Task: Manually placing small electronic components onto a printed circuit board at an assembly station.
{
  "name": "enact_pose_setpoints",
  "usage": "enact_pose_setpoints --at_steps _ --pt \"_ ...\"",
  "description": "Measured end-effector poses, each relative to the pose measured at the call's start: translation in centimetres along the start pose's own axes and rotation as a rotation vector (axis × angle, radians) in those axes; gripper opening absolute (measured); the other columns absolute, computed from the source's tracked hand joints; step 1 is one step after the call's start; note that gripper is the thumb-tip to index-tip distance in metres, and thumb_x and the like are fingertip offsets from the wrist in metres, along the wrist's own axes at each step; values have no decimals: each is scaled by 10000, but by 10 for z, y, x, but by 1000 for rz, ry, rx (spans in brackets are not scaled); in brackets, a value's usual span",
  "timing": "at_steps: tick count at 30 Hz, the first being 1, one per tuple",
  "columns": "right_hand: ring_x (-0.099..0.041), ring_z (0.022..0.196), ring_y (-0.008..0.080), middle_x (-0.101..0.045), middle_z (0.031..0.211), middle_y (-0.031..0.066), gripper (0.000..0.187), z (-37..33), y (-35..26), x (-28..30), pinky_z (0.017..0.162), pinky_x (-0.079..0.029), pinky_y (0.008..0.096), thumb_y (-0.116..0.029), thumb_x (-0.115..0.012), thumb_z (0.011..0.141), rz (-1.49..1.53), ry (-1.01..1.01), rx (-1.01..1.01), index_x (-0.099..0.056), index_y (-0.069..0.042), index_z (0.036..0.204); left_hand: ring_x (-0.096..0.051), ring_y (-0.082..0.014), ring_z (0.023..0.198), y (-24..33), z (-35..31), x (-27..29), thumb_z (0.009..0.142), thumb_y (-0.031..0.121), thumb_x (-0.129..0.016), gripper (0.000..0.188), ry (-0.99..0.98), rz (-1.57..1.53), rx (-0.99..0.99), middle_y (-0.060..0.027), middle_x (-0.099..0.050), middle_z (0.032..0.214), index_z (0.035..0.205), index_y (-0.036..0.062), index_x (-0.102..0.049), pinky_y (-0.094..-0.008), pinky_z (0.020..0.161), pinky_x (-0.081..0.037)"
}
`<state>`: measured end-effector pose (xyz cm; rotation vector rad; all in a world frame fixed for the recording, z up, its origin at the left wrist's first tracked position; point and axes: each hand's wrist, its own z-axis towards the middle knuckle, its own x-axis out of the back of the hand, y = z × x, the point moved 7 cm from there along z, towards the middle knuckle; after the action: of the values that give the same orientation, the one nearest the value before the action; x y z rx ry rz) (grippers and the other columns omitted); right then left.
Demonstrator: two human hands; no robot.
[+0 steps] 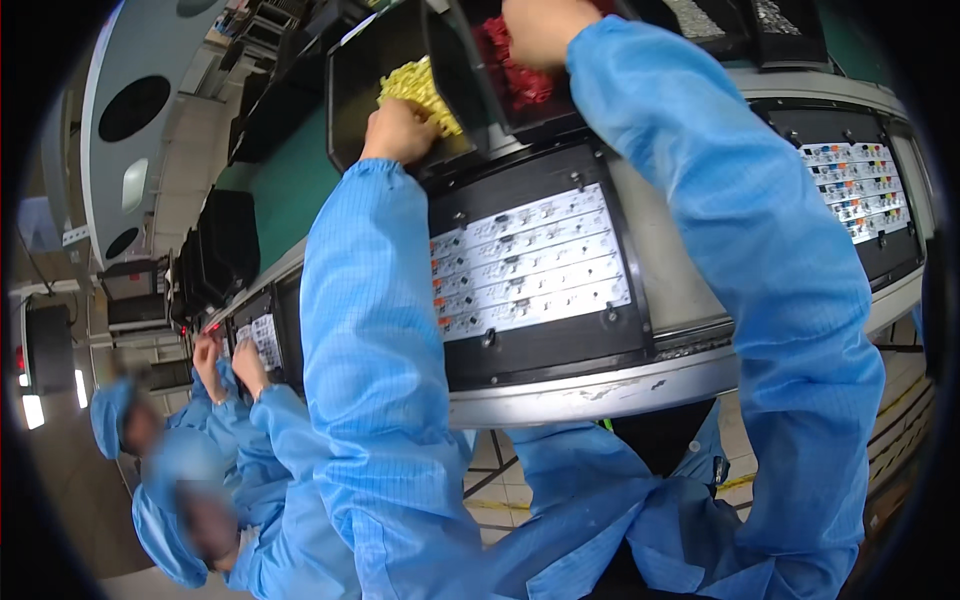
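Note:
My left hand (398, 133) reaches into a black bin (350, 100), its curled fingers among small yellow parts (415, 85). To its right, my right hand (548, 30) is over a second black bin holding small red parts (518, 80). Its fingers bend down into the red pieces, and their tips are partly hidden. Below both bins lies a black fixture frame (560, 355) with a white circuit board panel (540, 265) in several strips. Small black and orange components sit on the strips. My left sleeve covers the panel's left side.
Another black fixture with a populated board (855, 190) stands at the right on the metal conveyor edge (600, 405). Bins with silvery parts (695, 18) are at the top right. Co-workers in blue (235, 460) handle a board at the left, near stacked black bins (220, 245).

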<state>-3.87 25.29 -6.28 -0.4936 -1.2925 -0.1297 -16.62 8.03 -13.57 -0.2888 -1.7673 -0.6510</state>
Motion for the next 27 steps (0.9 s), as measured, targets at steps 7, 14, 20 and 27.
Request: enact_pose_setpoints --at_steps 7,14,20,27 --pt "-661 972 370 -674 1022 217 294 -12 5 -42 810 -546 450 -17 -643 759 -76 -159 75 -655 -11 1053 -672 -345 939 6 -12 9 754 185 -716 242 98 50 -1 -207 -694 990 957 54 -737 -390 859 -513" --pt "-666 945 372 -687 965 223 180 -7 -6 -22 827 -549 428 -59 -587 802 -41 -39 37 -705 5 923 -653 -381 952 19 -28 32 805 158 -604 217 309 135 -61 -214 -686 989 941 47 -731 -421 865 -507" --pt "-680 830 391 -672 831 264 214 -5 -1 -9 746 -563 447 -106 -631 667 265 -18 64 -717 8 826 -648 -114 640 25 -83 66 863 108 -669 154 485 -772 -235 -84 -699 739 890 -38 -711 -244 606 -524" --pt "-668 922 356 -693 940 201 229 -38 4 14 857 -529 403 -124 -602 768 404 268 177 -712 -7 931 -663 -147 706 49 -166 38 961 109 -571 289 -212 -1498 -355 -126 -692 892 1190 -64 -605 -268 658 -569"
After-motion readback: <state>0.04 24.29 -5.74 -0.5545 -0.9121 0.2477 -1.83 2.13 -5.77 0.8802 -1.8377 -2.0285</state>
